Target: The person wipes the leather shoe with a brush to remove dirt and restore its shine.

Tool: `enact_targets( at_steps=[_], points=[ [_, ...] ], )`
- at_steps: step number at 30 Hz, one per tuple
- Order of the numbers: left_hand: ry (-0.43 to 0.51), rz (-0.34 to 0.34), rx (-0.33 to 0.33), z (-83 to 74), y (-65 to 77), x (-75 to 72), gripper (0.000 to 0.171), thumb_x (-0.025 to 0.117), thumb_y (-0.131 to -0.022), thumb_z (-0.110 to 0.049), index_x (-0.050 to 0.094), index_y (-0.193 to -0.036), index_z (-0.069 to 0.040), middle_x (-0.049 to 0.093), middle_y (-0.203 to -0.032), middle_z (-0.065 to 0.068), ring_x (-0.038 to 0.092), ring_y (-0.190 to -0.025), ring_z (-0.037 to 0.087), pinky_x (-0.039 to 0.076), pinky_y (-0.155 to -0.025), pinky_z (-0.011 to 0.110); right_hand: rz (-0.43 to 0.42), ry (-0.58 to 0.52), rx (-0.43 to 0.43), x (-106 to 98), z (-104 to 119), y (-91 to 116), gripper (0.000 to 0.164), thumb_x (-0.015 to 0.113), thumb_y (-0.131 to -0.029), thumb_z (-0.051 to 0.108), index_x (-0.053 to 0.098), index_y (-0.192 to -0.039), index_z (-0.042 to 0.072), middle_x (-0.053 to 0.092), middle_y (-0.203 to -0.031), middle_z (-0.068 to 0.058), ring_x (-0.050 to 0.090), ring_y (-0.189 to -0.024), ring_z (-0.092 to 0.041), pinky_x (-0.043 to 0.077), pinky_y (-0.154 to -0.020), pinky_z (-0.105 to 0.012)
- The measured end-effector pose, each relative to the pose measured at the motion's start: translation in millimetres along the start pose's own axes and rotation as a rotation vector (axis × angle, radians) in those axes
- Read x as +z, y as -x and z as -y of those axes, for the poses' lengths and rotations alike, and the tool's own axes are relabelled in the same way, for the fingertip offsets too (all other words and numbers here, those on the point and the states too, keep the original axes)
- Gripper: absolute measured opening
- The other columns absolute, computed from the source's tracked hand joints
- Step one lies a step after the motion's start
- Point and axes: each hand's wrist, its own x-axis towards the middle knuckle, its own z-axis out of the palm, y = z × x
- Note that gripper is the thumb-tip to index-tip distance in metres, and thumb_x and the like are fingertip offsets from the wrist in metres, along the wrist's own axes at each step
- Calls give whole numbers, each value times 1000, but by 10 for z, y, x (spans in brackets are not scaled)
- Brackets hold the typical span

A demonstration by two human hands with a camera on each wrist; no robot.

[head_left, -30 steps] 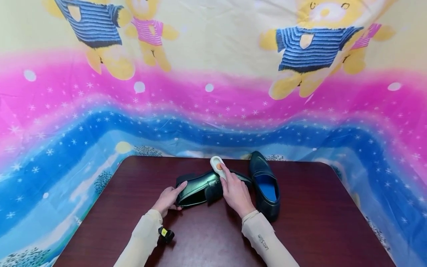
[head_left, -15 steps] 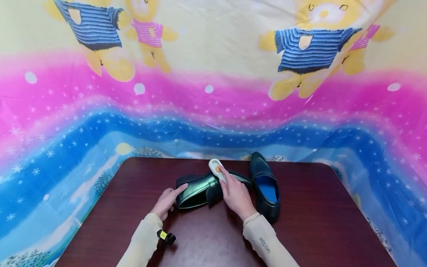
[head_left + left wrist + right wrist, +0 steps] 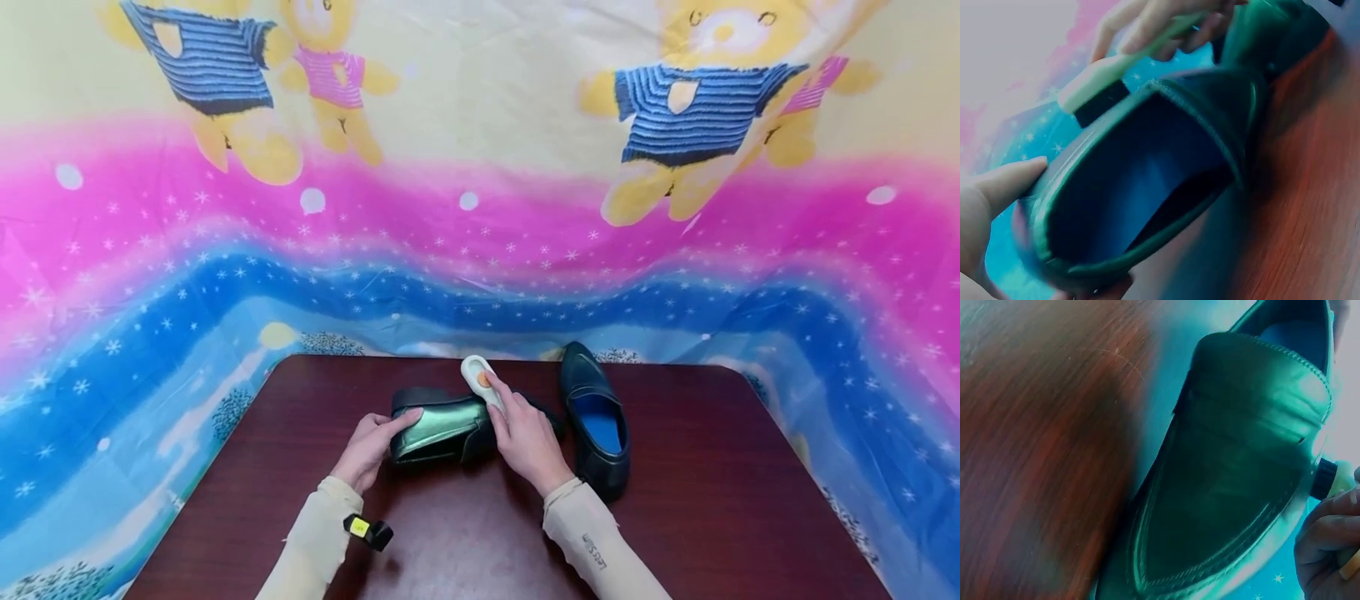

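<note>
A black leather loafer (image 3: 442,425) lies tilted on its side over the table, toe to the right. My left hand (image 3: 371,446) grips its heel, thumb on the outer side and fingers underneath. With my right hand (image 3: 528,437) I hold a shoe brush (image 3: 474,369) that has a white handle and an orange spot. In the left wrist view the dark bristles (image 3: 1102,105) sit against the loafer's side near its opening, whose inside is blue. The right wrist view shows the stitched upper (image 3: 1241,456) close up, the bristles at its edge.
A second black loafer (image 3: 600,417) with a blue insole stands upright just right of my right hand. The dark red-brown table (image 3: 465,533) ends at a patterned cloth backdrop (image 3: 465,242). A small black wrist device (image 3: 369,530) hangs at my left sleeve.
The held loafer has rolled so that its side faces up more and its opening shows less. The brush and my right hand have shifted slightly left, toward the heel.
</note>
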Motion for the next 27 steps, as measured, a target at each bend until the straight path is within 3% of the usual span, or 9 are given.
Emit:
enact_targets(
  at_steps=[4, 6, 11, 14, 16, 21, 23, 27],
  points=[
    [116, 88, -53, 52, -6, -52, 36, 79, -92, -38, 72, -87, -3, 71, -83, 0, 66, -86, 16, 53, -84, 30, 25, 12, 2, -2, -22, 56, 54, 58, -107, 29, 42, -158, 30, 67, -100, -6, 53, -65, -13, 47, -62, -32],
    [132, 142, -68, 77, -4, -62, 36, 74, -95, -38, 73, -100, -2, 73, -91, -1, 67, -90, 15, 53, -87, 30, 30, 7, 1, -9, -33, 74, 54, 58, -107, 29, 42, -159, 31, 67, -99, -5, 52, -65, -12, 47, -62, -31],
    [176, 179, -44, 103, -4, 14, 62, 65, -99, -49, 51, -136, -1, 69, -107, 5, 67, -96, 17, 54, -88, 34, 21, -9, -15, -28, -43, 69, 54, 57, -108, 29, 40, -159, 33, 68, -104, -6, 52, -65, -11, 46, -63, -30],
    [200, 130, -4, 110, -1, 100, 66, 61, -100, -54, 41, -141, -6, 64, -110, 7, 65, -96, 18, 53, -87, 34, 20, -20, -18, -40, -29, 57, 55, 57, -108, 28, 39, -160, 34, 69, -108, -7, 54, -68, -12, 47, -64, -30],
    [187, 79, 29, 108, 7, 141, 73, 58, -101, -56, 35, -149, -5, 60, -123, 12, 62, -105, 21, 50, -93, 37, 15, -31, -13, -41, -18, 52, 54, 56, -108, 28, 39, -160, 33, 70, -111, -8, 56, -70, -14, 48, -66, -32],
    [72, -103, 121, 59, 19, 190, 81, 55, -100, -63, 36, -150, -1, 45, -140, 18, 45, -125, 30, 35, -108, 45, 1, -78, 4, -30, -15, 53, 54, 56, -109, 27, 40, -160, 28, 68, -131, -11, 67, -84, -20, 54, -75, -37],
    [44, -171, 150, 28, 18, 211, 78, 55, -99, -65, 40, -143, -2, 47, -134, 17, 44, -123, 31, 33, -107, 45, 8, -102, 17, -30, -21, 56, 54, 55, -109, 28, 39, -160, 28, 65, -140, -11, 69, -92, -22, 57, -81, -40],
    [35, -237, 179, -20, 20, 240, 78, 54, -97, -69, 41, -139, -4, 49, -130, 16, 45, -119, 31, 34, -103, 43, 37, -157, 45, -31, -15, 67, 53, 53, -109, 30, 38, -160, 31, 64, -141, -10, 69, -98, -22, 57, -86, -44]
  ],
)
